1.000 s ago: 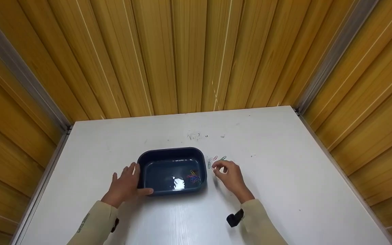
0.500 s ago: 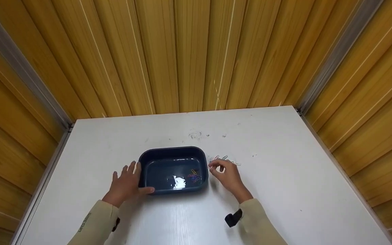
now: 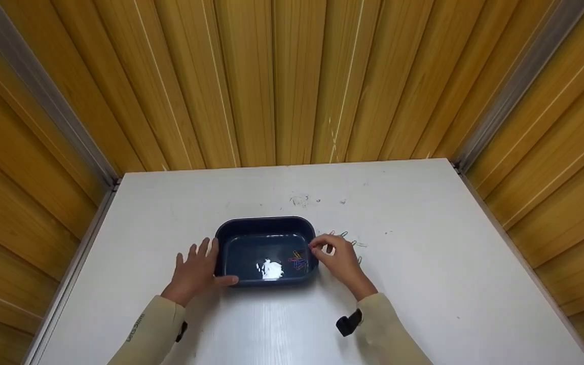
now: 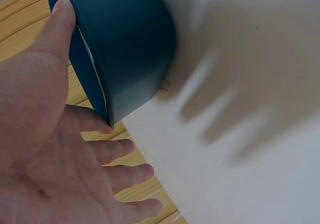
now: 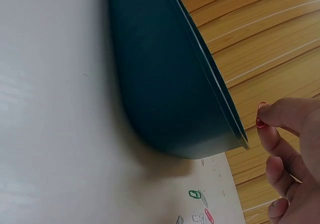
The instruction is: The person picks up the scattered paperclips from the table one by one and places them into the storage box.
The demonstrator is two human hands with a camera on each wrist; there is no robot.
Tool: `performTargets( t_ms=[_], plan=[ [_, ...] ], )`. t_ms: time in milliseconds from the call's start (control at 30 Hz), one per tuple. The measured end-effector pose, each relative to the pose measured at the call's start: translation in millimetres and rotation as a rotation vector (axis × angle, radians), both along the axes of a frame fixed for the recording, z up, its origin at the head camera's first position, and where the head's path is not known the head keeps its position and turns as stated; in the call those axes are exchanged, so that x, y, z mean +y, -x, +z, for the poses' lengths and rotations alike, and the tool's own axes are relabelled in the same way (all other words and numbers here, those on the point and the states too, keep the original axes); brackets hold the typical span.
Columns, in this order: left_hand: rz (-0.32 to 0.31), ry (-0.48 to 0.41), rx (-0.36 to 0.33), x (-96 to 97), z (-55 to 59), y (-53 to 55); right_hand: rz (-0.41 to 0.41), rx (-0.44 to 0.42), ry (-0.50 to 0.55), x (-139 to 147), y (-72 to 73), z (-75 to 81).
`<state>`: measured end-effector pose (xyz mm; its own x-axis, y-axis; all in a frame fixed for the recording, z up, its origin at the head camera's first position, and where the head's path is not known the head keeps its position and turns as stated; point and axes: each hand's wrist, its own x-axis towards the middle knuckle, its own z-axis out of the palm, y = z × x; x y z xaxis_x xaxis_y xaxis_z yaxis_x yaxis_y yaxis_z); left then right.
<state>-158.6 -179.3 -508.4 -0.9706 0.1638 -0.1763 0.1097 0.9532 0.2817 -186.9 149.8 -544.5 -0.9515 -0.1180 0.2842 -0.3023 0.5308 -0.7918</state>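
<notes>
A dark blue rectangular basin (image 3: 251, 251) sits on the white table, with a small pile of coloured paper clips (image 3: 297, 262) in its right front corner. My left hand (image 3: 194, 271) rests against its left end, the thumb on the front rim and the other fingers straight; the left wrist view shows the thumb and index fingertip on the rim (image 4: 102, 86). My right hand (image 3: 341, 259) is at the right rim, pinching a red paper clip (image 5: 261, 116) between thumb and index finger. In the right wrist view the clip is just beyond the rim, above table height.
Loose paper clips lie on the table right of the basin, among them a green one (image 5: 194, 194) and a red one (image 5: 209, 215). Dark scuff marks (image 3: 299, 201) show behind the basin. Yellow wood-patterned panels (image 3: 292, 101) enclose the table's back and sides.
My right hand has moved left from beside the loose clips to the basin's right rim, pinching the red paper clip. My left hand keeps its place on the basin; the head view has shifted slightly.
</notes>
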Motion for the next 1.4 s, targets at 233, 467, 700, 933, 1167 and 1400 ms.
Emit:
performTargets(
  t_ms=[233,467,700,933,1167,1400],
  plan=[
    [-0.013,-0.012,-0.019,6.7,-2.8,2.5,0.014,-0.054,0.006,-2,-0.1,-2.3],
    [-0.013,-0.016,0.000,2.9,-4.5,1.2,0.013,-0.064,0.020,0,0.7,-5.9],
    [0.001,-0.038,0.012,-4.1,-6.5,-2.5,0.008,-0.021,0.029,5,0.2,-10.5],
    [-0.001,-0.041,0.049,-7.8,-10.0,-2.5,-0.037,0.017,0.061,14,1.0,-11.7],
    [0.008,-0.052,0.089,-10.5,-20.3,-3.5,-0.104,0.007,0.086,25,4.5,-14.3],
    [0.012,-0.081,0.062,-12.6,-27.7,-3.7,-0.141,-0.048,0.069,34,4.7,-14.6]
  ],
)
